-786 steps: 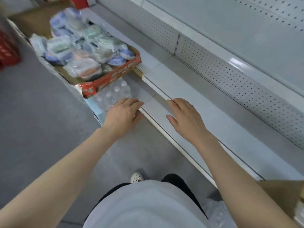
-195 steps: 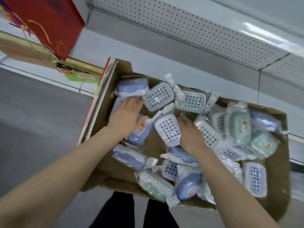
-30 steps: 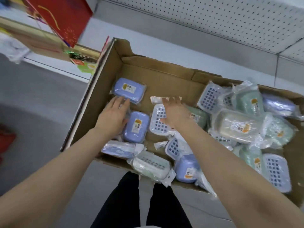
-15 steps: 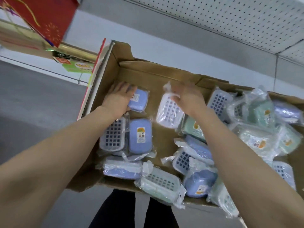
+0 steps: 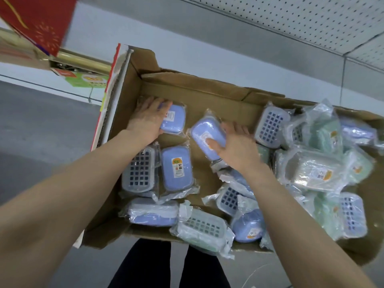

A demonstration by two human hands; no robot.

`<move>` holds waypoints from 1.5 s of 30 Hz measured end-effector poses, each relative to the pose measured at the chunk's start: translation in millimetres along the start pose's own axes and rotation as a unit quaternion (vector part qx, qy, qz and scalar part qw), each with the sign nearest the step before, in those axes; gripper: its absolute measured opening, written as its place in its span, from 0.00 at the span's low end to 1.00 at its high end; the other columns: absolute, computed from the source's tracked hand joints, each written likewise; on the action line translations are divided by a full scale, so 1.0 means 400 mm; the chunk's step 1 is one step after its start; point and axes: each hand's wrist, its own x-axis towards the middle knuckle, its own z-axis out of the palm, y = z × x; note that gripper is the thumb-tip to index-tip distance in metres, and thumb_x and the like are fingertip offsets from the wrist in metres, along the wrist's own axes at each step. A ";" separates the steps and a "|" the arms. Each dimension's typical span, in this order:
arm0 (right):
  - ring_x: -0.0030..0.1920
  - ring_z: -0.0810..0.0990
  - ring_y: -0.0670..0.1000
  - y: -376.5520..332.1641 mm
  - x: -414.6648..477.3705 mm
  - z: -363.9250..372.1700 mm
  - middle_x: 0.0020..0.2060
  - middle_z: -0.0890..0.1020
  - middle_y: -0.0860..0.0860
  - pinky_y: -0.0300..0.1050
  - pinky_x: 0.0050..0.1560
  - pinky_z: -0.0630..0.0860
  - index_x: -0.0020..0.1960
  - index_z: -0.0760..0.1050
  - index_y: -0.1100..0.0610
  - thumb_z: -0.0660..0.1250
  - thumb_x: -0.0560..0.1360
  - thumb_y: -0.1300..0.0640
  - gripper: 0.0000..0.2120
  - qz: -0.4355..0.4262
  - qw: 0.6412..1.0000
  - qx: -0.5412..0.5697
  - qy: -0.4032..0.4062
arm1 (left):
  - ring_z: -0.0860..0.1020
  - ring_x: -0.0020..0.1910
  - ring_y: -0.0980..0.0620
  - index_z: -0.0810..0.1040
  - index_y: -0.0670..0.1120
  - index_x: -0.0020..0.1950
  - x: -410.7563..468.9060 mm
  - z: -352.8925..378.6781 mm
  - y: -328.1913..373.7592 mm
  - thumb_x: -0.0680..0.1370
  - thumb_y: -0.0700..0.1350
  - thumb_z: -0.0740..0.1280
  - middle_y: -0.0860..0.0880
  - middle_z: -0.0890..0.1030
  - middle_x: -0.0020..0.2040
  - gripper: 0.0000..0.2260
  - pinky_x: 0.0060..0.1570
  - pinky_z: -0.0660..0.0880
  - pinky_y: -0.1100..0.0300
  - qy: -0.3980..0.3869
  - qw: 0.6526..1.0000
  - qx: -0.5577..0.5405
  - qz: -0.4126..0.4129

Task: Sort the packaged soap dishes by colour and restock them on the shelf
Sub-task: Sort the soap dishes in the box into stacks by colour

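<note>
Head view down into open cardboard box [image 5: 187, 88] full of bagged soap dishes. Left hand [image 5: 146, 119] lies flat, fingers spread, on a blue packaged soap dish [image 5: 173, 119] at box's far-left corner; not closed around it. Right hand [image 5: 236, 145] grips another blue soap dish [image 5: 205, 135] mid-box, thumb on top, pack tilted. Two more blue packs [image 5: 158, 169] side by side nearer left. Green packs [image 5: 324, 154] heaped on right side. Perforated shelf back panel [image 5: 291, 23] behind box.

Head camera looks steeply down, close over the cardboard box [image 5: 133, 84]; edges seemingly bowed.
</note>
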 end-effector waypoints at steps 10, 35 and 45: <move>0.73 0.59 0.62 -0.008 0.209 0.019 0.74 0.59 0.58 0.54 0.75 0.57 0.80 0.46 0.55 0.71 0.72 0.56 0.46 -0.053 0.992 -0.089 -0.072 | 0.48 0.78 0.41 0.45 0.51 0.80 0.097 0.014 -0.005 0.78 0.49 0.67 0.46 0.50 0.79 0.38 0.75 0.49 0.43 0.036 0.999 0.021 0.010; 0.64 0.71 0.61 -0.038 -0.022 0.002 0.64 0.73 0.59 0.52 0.62 0.70 0.69 0.67 0.56 0.75 0.69 0.45 0.34 0.084 0.976 0.151 -0.134 | 0.44 0.77 0.39 0.49 0.54 0.79 -0.313 0.156 0.156 0.74 0.44 0.70 0.44 0.45 0.78 0.40 0.68 0.60 0.33 0.010 0.981 -0.103 -0.164; 0.62 0.72 0.65 0.052 -0.037 -0.056 0.62 0.73 0.64 0.53 0.58 0.70 0.74 0.61 0.56 0.60 0.76 0.60 0.27 0.031 0.992 0.023 -0.122 | 0.72 0.66 0.40 0.58 0.55 0.78 -0.249 0.098 0.189 0.78 0.35 0.58 0.39 0.70 0.69 0.31 0.62 0.69 0.55 0.108 0.917 -0.368 -0.111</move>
